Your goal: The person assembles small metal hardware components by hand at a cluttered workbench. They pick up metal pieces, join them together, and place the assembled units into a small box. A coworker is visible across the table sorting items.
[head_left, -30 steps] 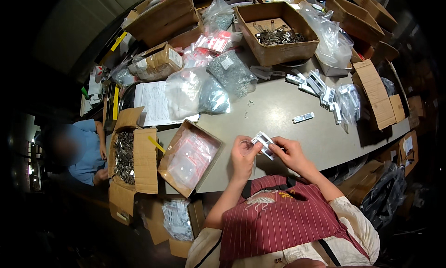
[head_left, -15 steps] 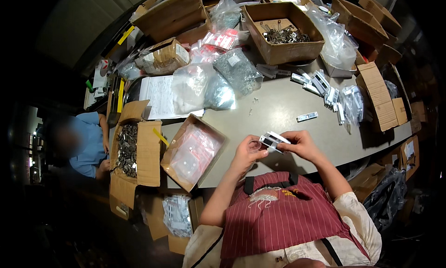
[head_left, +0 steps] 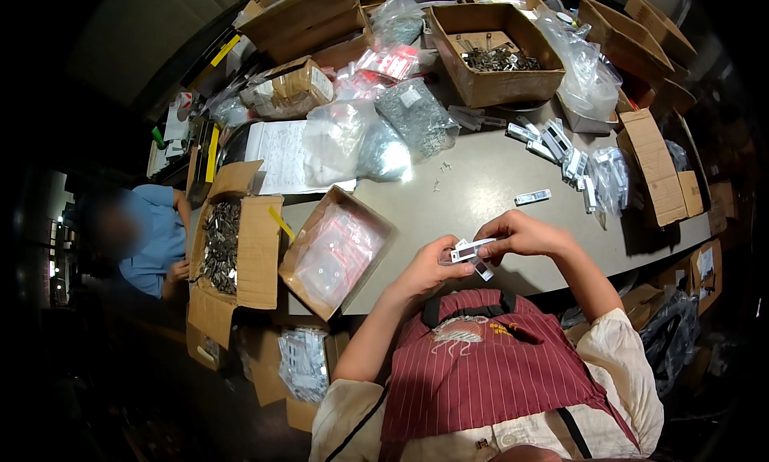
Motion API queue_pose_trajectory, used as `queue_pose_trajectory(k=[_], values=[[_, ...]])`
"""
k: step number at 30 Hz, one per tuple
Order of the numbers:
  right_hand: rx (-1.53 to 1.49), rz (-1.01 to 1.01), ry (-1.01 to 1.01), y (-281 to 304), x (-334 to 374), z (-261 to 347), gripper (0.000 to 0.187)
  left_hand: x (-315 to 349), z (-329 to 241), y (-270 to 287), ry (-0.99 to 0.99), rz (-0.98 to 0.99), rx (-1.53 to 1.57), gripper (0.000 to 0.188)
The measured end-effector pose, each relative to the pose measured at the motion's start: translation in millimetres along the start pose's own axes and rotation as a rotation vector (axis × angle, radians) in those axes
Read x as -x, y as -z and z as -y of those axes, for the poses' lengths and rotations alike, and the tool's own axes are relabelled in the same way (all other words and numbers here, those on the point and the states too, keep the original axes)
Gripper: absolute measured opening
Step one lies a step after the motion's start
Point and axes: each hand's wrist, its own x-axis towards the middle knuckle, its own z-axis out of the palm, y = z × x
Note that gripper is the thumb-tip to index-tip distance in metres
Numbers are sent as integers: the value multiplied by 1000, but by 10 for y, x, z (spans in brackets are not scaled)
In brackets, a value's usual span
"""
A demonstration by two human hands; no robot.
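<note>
Just above the table's front edge, my left hand [head_left: 428, 268] is closed around a clear plastic bag [head_left: 445, 258] and small white oblong pieces [head_left: 471, 252] with dark windows. The fingertips of my right hand [head_left: 522, 233] pinch the far end of these pieces from the right. One piece points down and tilts below the others. How far the pieces sit inside the bag is hard to make out. A similar oblong piece [head_left: 533, 197] lies alone on the table beyond my right hand. Several more form a pile [head_left: 557, 146] farther back.
Left of my hands stands a cardboard box of flat clear bags [head_left: 340, 258], beside an open carton of dark metal parts [head_left: 220, 246]. A few screws [head_left: 440, 174] lie mid-table. Bags of hardware [head_left: 412, 118] and a metal-parts box [head_left: 505, 82] stand behind. A person in blue [head_left: 152, 238] is at far left.
The pieces between my hands have turned, and one now angles downward. My right hand has risen slightly and bent over them. The clear bag shows less beside my left fingers.
</note>
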Motion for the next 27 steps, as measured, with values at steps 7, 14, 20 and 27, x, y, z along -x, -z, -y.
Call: queue_pose_trajectory(k=[7,14,20,27], values=[[-357,-250,156,-287,-166,-440,29,-97,459,-113,-159,-111,213,25],[-238,-436,174,-524,-87,-509,30,-27,325,-220,-183,-278,297,21],[-230,-461,205,-576,-31,-457,28,-26,372,-233,-216,-300,316,18],[-136,-525,240,-592,-17,-479,25,-36,378,-249,-231,-269,312,17]])
